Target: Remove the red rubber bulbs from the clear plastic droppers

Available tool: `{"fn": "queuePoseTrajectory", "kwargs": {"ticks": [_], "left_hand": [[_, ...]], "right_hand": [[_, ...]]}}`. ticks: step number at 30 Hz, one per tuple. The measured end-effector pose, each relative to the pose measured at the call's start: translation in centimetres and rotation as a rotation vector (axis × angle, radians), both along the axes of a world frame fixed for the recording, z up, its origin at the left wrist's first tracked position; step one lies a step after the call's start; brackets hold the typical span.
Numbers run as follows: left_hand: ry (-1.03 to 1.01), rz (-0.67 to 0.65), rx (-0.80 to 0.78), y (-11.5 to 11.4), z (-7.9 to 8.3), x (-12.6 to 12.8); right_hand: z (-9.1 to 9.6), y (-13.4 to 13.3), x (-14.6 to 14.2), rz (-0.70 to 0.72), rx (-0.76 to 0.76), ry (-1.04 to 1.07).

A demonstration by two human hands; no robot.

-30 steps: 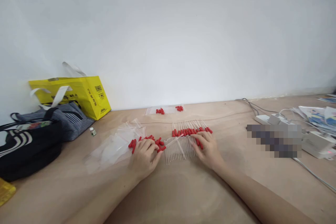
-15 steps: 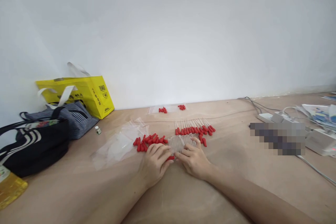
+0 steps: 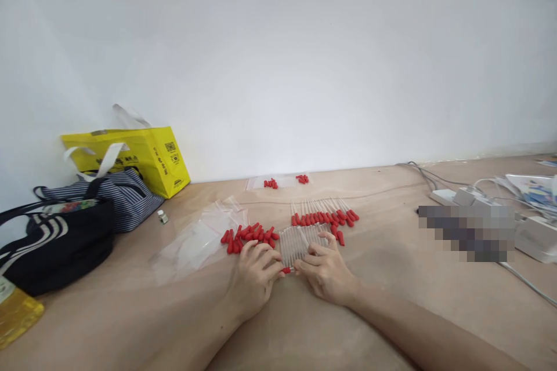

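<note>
I see L hand (image 3: 255,278) pinching a red cap (image 3: 286,270), R hand (image 3: 326,272) gripping a clear tube (image 3: 290,258), tips meeting to align them; loose caps (image 3: 250,233) at 11 o'clock, handy.

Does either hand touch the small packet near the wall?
No: the left hand and right hand meet at the near end of the clear tubes, well short of the small packet.
</note>
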State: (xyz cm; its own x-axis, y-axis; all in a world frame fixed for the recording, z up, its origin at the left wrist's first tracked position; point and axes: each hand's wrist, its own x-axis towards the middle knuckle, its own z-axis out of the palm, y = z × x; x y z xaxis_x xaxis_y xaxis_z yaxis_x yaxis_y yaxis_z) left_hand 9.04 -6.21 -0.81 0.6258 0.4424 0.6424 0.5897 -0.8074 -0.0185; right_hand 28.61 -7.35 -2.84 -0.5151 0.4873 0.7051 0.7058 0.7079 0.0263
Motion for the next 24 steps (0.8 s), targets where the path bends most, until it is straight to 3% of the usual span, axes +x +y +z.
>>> {"fn": "queuePoseTrajectory", "kwargs": {"ticks": [7, 13, 17, 21, 24], "left_hand": [[-0.037, -0.025, 0.057, 0.2, -0.6, 0.2], [-0.073, -0.022, 0.096, 0.0, -0.2, -0.5], [-0.134, 0.074, 0.055, 0.3, 0.0, -2.2], [-0.227, 0.086, -0.049, 1.0, 0.0, -2.9], [-0.346, 0.233, -0.108, 2.0, 0.1, -3.4]], "right_hand": [[0.3, 0.0, -0.1, 0.056, 0.04, 0.074], [0.4, -0.3, 0.8, 0.062, 0.009, 0.103], [0.3, 0.4, 3.4, -0.116, -0.095, 0.217], [0.2, 1.9, 5.5, -0.226, -0.226, 0.36], [-0.4, 3.1, 6.1, -0.309, -0.261, 0.405]]}}
